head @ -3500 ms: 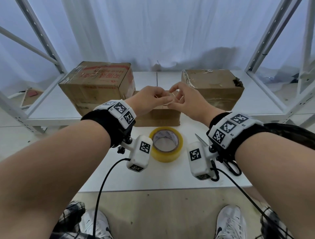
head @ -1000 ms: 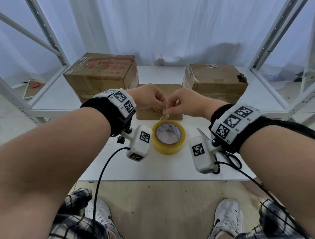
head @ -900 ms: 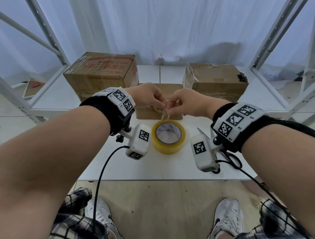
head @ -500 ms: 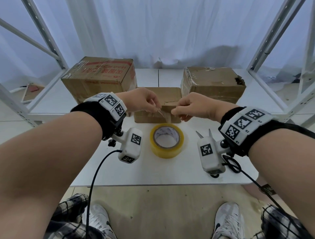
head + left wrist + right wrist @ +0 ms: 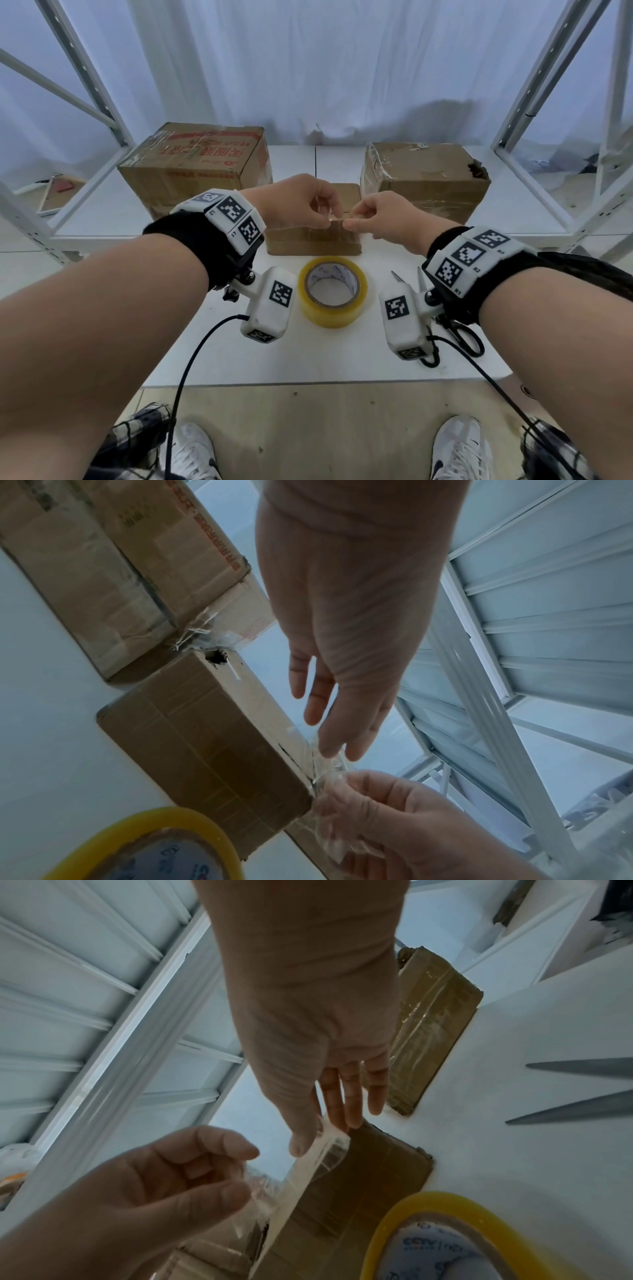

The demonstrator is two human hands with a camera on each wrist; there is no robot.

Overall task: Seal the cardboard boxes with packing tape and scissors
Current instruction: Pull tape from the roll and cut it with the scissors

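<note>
A short, crumpled strip of clear tape [image 5: 337, 222] is stretched between my two hands just above the near top edge of the small cardboard box [image 5: 313, 241]. My left hand [image 5: 328, 219] pinches its left end and my right hand [image 5: 348, 224] pinches its right end. In the right wrist view the strip [image 5: 322, 1153] runs from my right thumb down towards the box [image 5: 359, 1177], with the left hand [image 5: 240, 1191] pinching the wrinkled end. The yellow tape roll [image 5: 332, 291] lies flat in front of the box. The scissors [image 5: 460, 330] lie under my right wrist, blades apart.
A large printed box [image 5: 195, 161] stands at the back left and a worn brown box [image 5: 424, 178] at the back right of the white table [image 5: 308, 356]. White shelf posts [image 5: 524, 96] rise on both sides. Cables hang from both wrist cameras.
The tape strip hung down between my fingers a second ago. My hands have since drawn slightly apart and lowered, so the strip now lies stretched sideways at the small box's near edge.
</note>
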